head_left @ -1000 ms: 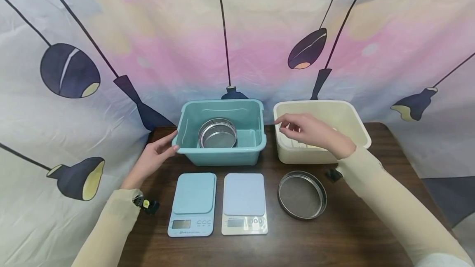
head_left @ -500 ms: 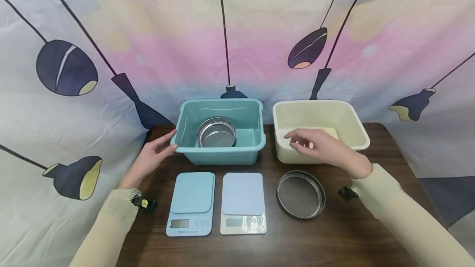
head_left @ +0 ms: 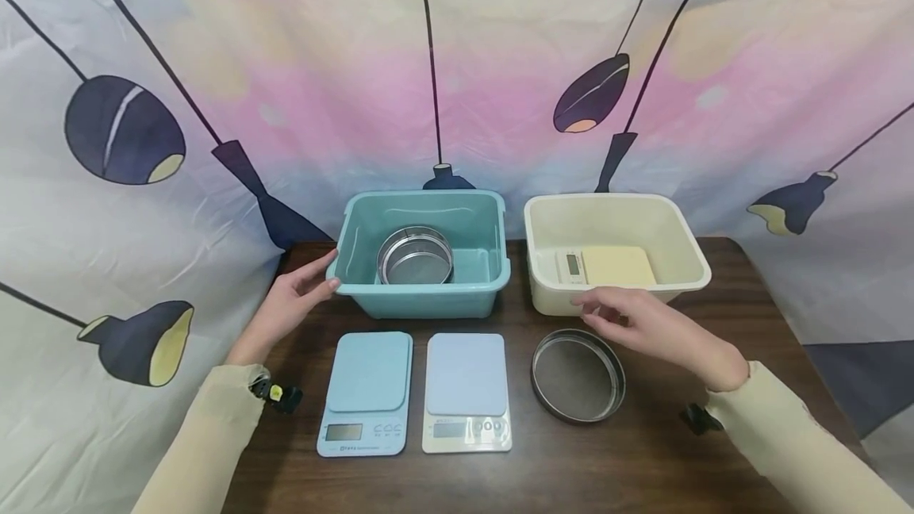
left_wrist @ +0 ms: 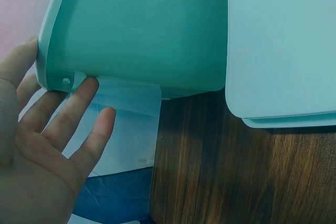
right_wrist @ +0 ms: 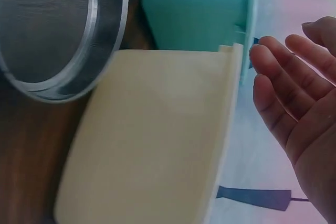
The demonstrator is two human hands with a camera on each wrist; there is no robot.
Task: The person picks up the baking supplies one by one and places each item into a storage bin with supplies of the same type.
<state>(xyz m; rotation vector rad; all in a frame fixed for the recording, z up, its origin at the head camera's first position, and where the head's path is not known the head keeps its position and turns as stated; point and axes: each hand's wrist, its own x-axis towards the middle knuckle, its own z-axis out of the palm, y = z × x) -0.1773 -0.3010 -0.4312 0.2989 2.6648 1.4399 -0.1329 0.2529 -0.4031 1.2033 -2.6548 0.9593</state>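
Observation:
My left hand (head_left: 289,304) touches the left rim of a teal basin (head_left: 428,304), its fingers fairly straight and spread in the left wrist view. Inside that basin lies a round metal sieve (head_left: 416,262). My right hand (head_left: 646,325) hovers at the front rim of a cream basin (head_left: 551,300), holding nothing, fingers loosely bent. A kitchen scale with a yellow platform (head_left: 617,266) lies in the cream basin. Below the right hand, another round sieve (head_left: 578,377) rests on the table, also seen as a mesh sieve (right_wrist: 44,27) in the right wrist view.
A light blue kitchen scale (head_left: 367,375) and a white kitchen scale (head_left: 466,377) lie side by side in front of the teal basin. Both basins stand at the back of the dark wooden table (head_left: 550,474), against a patterned cloth (head_left: 485,101).
My right hand has drawn back from over the cream basin toward me and to the right, uncovering the scale inside. My left hand stays at the teal rim.

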